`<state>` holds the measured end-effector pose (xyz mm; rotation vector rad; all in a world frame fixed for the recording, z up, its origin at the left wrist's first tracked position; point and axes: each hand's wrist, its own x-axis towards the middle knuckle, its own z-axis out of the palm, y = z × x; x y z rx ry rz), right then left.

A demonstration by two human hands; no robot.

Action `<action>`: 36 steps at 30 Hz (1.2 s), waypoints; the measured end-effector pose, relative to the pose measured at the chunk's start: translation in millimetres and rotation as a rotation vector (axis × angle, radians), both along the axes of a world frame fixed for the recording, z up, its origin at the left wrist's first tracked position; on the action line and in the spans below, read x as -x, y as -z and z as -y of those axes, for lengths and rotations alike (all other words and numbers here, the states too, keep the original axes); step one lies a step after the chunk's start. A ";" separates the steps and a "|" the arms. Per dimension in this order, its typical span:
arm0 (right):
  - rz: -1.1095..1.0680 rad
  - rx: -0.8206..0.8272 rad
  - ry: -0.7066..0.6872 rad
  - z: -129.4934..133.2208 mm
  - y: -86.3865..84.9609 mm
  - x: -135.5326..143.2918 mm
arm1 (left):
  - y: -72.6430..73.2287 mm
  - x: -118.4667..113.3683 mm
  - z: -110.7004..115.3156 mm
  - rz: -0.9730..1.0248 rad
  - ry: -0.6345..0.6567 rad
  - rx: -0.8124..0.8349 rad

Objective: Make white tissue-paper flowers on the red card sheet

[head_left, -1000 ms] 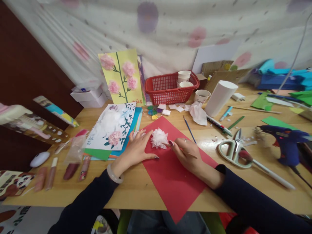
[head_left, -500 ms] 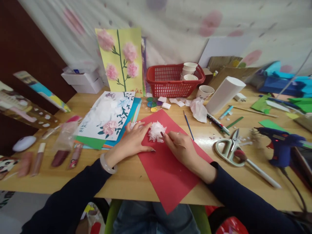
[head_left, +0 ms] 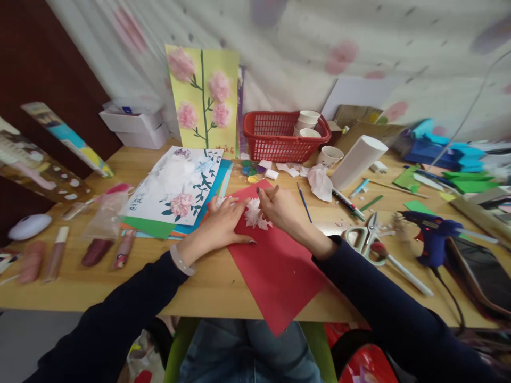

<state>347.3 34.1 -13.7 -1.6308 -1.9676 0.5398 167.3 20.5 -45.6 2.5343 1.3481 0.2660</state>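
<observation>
A red sheet of paper [head_left: 283,271] lies aslant on the table and reaches past its front edge. On its upper part sits a ruffled white paper flower [head_left: 255,217]. My left hand [head_left: 221,226] rests with fingers spread at the sheet's left edge, beside the flower; more white paper shows behind its fingers. My right hand [head_left: 281,210] is closed over the flower's upper right side, fingers curled together. What its fingertips hold, if anything, is too small and hidden to make out.
Left are a flower picture [head_left: 163,186] and coloured sheets. Behind stand a yellow flower picture [head_left: 207,106], a red basket [head_left: 279,139] and a paper roll [head_left: 357,162]. Scissors [head_left: 365,239], a brush [head_left: 407,272] and a blue glue gun [head_left: 433,239] lie right.
My right hand has moved up and left over the flower, its fingertips now near the flower's top. My left hand stays spread beside it. The view has shifted slightly.
</observation>
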 end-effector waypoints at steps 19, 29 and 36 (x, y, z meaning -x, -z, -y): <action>-0.408 -0.087 0.104 25.3 -0.8 -16.2 | 3.6 2.5 0.6 0.049 0.009 -0.041; -0.349 -0.057 0.035 29.6 8.3 -16.2 | 8.9 5.2 -0.5 0.029 0.005 -0.071; -0.520 -0.080 0.047 31.8 -1.7 -26.4 | 8.4 0.2 5.2 0.029 0.001 -0.101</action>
